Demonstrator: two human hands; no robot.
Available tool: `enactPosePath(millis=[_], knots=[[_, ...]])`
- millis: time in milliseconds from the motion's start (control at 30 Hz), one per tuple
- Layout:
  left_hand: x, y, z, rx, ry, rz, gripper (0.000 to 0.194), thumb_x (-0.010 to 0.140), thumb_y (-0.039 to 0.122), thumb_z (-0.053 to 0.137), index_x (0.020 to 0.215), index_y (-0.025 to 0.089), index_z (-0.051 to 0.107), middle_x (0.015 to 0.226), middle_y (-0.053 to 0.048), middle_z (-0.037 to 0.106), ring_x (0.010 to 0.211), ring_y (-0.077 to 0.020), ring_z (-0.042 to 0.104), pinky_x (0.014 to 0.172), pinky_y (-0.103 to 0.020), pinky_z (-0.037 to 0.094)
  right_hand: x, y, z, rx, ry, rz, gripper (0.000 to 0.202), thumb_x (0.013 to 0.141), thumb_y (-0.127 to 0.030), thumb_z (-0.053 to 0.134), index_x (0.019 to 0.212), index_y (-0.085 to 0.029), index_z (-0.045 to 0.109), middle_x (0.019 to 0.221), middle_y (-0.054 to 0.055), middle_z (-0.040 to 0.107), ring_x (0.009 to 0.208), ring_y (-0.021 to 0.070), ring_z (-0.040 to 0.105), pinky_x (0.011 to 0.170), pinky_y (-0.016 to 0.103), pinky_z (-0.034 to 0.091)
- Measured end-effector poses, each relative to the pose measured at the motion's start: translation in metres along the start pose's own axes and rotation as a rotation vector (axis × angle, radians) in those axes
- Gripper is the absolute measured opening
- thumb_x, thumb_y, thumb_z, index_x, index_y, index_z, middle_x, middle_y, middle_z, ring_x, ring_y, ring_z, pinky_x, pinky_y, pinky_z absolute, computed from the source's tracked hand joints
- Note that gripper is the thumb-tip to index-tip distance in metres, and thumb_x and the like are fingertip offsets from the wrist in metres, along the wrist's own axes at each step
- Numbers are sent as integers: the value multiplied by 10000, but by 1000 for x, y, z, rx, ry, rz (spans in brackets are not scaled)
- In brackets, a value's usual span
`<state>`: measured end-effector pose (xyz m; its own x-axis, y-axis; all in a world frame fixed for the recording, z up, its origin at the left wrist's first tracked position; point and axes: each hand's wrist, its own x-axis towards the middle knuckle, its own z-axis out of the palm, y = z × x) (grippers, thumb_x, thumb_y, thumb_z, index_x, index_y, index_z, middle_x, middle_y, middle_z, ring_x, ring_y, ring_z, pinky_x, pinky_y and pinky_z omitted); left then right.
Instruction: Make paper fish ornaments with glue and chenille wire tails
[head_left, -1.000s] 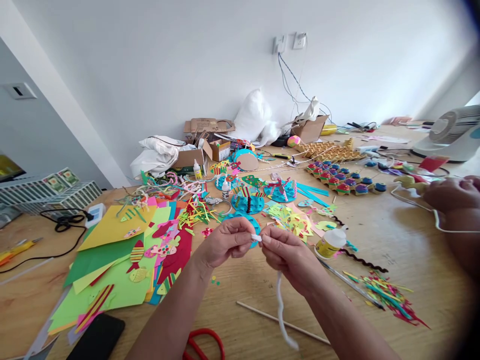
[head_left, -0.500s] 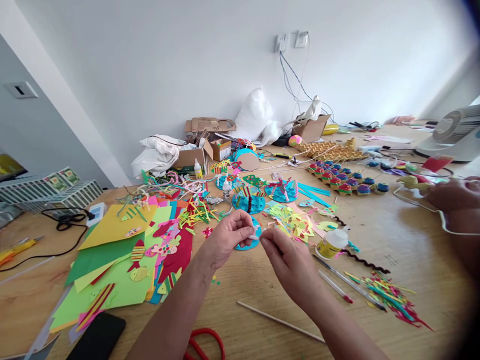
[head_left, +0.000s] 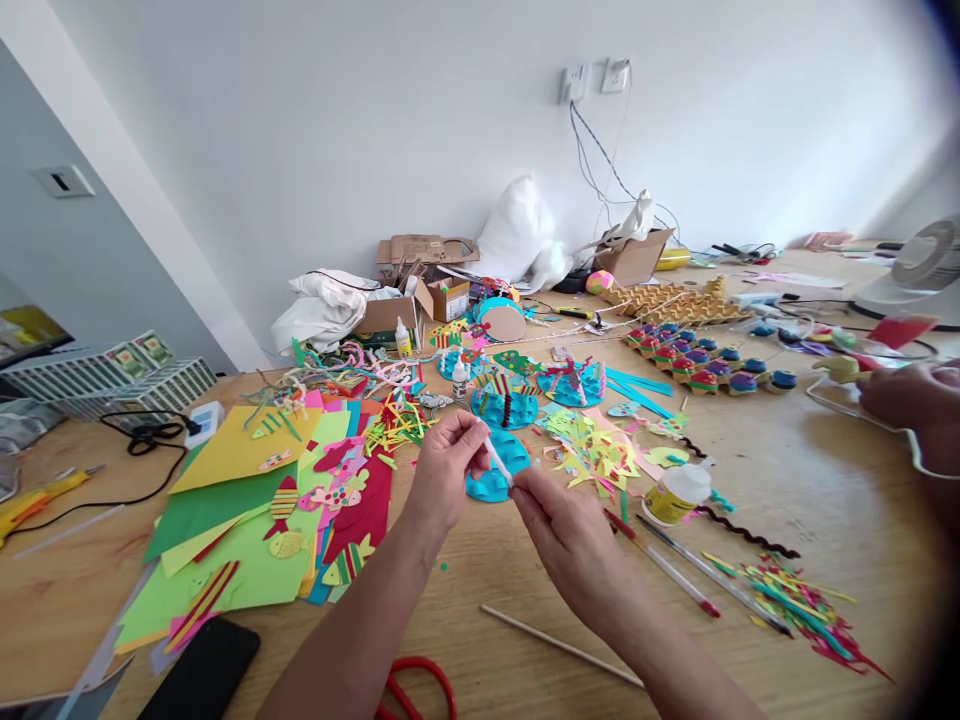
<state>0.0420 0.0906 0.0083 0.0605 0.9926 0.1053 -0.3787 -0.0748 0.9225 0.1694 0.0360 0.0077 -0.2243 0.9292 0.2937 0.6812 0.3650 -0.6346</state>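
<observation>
My left hand [head_left: 448,468] pinches the upper end of a thin white strip [head_left: 498,458], whose exact kind I cannot make out. At its lower end, my right hand [head_left: 564,515] holds the strip between thumb and fingers. The strip slants between the hands, above a round blue textured base [head_left: 517,452] lying on the table. Just behind stands a similar blue base with a striped paper fish [head_left: 496,385] on it. A white glue bottle [head_left: 679,492] with a yellow label is to the right of my right hand.
Coloured paper sheets [head_left: 225,500] and paper fish lie left. A wooden stick [head_left: 559,645], red-handled scissors [head_left: 424,675] and a black phone [head_left: 202,670] are near the front. Pens [head_left: 712,575] and paper shreds [head_left: 810,610] lie right. Another person's hand [head_left: 907,393] is at the far right.
My hands have drawn slightly apart, and more of the white strip shows, stretched between them. The whole view has shifted a little, with things appearing further right.
</observation>
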Motion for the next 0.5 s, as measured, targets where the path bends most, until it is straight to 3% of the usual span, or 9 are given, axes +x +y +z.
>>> enactPosePath(millis=[133,267,400,500], knots=[[1,-1,0,-170,4,-53,205,637,285,693,661,156,536,522,62,493,432,-31,409,404,-135,297,3,-1,-4,-239,-44,-11,265,886,-262,288,754,-196,508,552,17,558,486,159,508,464,249,235],[3,4,-3,-62,-31,32,156,674,273,662,657,150,566,514,49,504,459,-45,428,435,-153,320,7,-2,-14,-391,-56,-33,237,881,-238,315,784,-192,525,595,41,613,527,186,571,461,253,219],[2,5,-2,-79,55,130,151,657,256,663,636,157,550,481,60,471,446,-42,396,416,-153,286,7,-8,-9,-418,-34,-92,236,887,-220,313,776,-194,520,585,34,618,526,174,581,453,252,207],[1,3,0,-288,72,18,192,608,243,685,644,169,511,522,67,464,458,-41,399,403,-148,269,6,-11,4,-450,-58,-129,222,872,-169,314,776,-189,513,562,29,613,477,162,566,438,259,185]])
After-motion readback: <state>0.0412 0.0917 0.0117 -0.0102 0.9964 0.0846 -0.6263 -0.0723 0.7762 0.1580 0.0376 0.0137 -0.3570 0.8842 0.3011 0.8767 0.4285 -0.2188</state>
